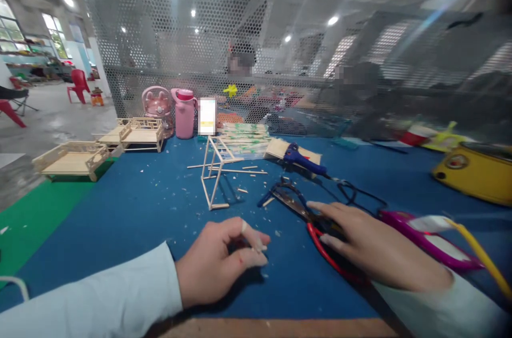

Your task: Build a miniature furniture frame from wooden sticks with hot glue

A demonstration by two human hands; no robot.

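Note:
My left hand (226,260) is just above the blue mat, thumb and fingertips pinched together; whatever is between them is too small to make out. My right hand (368,236) is stretched over red-handled scissors (316,236), its thumb and forefinger apart at the handles. The scissors' blades point away to the left, beside a dark blue-handled tool (266,196) partly hidden by them. Beyond my left hand, an open frame of thin wooden sticks (216,188) stands on the mat. Loose sticks (252,170) and small scraps lie around it.
A blue glue gun (302,161) rests on a pale block, its cord trailing right. Bundled sticks (244,141), a phone (207,115) and a pink bottle (184,117) stand behind. Miniature wooden furniture (72,159) is left; a purple-framed object (440,247) and yellow container (476,172) are right.

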